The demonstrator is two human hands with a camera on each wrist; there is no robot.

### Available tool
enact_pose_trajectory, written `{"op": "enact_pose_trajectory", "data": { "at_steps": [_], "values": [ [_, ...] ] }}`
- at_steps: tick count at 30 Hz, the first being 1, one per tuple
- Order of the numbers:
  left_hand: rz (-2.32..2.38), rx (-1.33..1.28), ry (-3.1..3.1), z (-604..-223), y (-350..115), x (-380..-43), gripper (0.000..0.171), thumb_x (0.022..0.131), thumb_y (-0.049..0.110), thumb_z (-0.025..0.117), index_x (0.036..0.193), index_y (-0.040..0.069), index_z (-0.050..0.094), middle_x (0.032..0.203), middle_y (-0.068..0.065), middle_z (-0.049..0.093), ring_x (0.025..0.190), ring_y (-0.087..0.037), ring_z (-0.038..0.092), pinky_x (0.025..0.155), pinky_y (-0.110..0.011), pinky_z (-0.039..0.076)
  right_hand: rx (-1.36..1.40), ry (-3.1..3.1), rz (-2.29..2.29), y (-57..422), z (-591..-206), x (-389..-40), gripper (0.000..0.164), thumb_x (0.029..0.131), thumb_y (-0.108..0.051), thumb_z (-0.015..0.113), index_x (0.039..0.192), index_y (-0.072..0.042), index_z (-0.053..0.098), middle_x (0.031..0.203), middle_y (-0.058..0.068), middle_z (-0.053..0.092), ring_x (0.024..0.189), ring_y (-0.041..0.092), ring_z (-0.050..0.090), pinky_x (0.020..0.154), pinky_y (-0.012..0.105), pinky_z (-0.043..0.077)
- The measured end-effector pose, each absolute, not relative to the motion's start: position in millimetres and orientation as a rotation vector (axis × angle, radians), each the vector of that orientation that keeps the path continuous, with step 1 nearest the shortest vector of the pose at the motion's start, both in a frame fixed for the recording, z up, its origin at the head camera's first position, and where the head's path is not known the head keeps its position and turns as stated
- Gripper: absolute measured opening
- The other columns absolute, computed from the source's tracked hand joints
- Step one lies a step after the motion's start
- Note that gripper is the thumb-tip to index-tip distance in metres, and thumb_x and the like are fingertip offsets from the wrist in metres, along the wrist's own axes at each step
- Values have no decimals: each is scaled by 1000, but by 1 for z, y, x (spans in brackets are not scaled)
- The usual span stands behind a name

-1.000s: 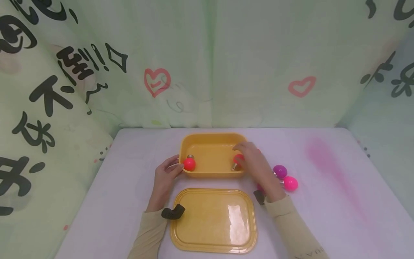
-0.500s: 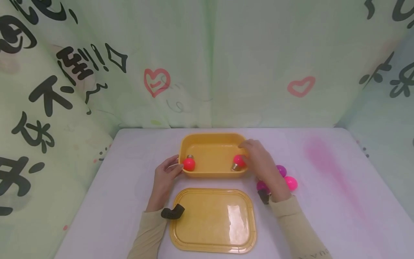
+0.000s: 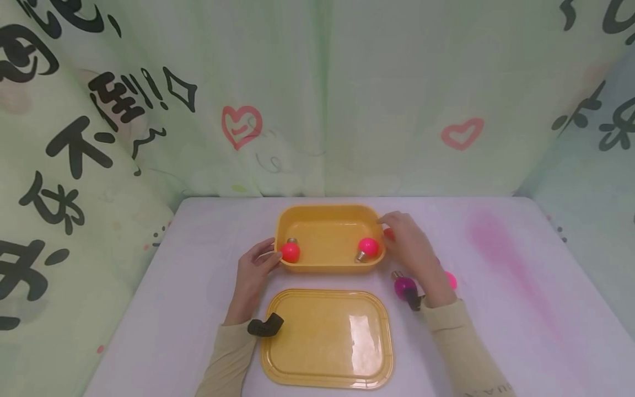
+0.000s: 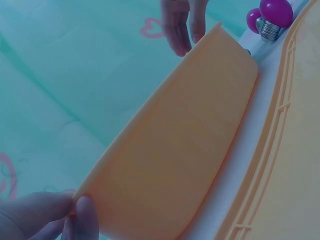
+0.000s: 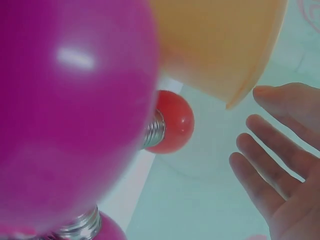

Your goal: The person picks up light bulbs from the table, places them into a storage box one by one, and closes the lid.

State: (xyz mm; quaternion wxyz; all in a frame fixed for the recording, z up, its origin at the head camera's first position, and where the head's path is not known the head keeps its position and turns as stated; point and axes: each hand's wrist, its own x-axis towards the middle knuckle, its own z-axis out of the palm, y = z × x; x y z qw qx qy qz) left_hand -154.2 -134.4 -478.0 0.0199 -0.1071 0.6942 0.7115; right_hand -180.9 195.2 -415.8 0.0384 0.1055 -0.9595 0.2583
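Note:
My left hand (image 3: 254, 270) pinches the left front corner of a yellow plastic bin (image 3: 324, 268) between thumb and fingers. Inside the bin, one pinkish-red light bulb (image 3: 290, 252) lies at the left and another red light bulb (image 3: 369, 246) at the right. Just beyond the bin's right rim is my right hand (image 3: 410, 242), its fingers extended and holding nothing in the right wrist view. A red bulb (image 5: 177, 122) with a metal screw base lies on the table beside the bin, mostly covered by that hand in the head view. A purple bulb (image 3: 405, 288) lies near the right wrist.
A yellow lid (image 3: 324, 336) lies flat in front of the bin. A pink bulb (image 3: 452, 280) shows partly behind the right forearm; another purple bulb (image 4: 254, 20) appears in the left wrist view. A printed curtain (image 3: 387, 110) hangs behind the white table (image 3: 501, 331).
My right hand has moved right, from over the red bulb in the bin to outside the right rim, leaving that bulb lying inside. The left hand stays on the corner.

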Motion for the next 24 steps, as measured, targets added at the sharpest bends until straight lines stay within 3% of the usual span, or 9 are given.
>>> {"op": "enact_pose_trajectory", "data": {
  "at_steps": [24],
  "values": [
    [2221, -325, 2140, -479, -135, -154, 45, 91, 19, 73, 134, 12, 60, 128, -12, 59, 108, -23, 64, 88, -26, 58, 339, -2995, 705, 211, -423, -192, 33, 95, -8, 63, 124, 8, 59, 121, 27, 58, 118, 44, 53, 104, 56, 46]
  ]
}}
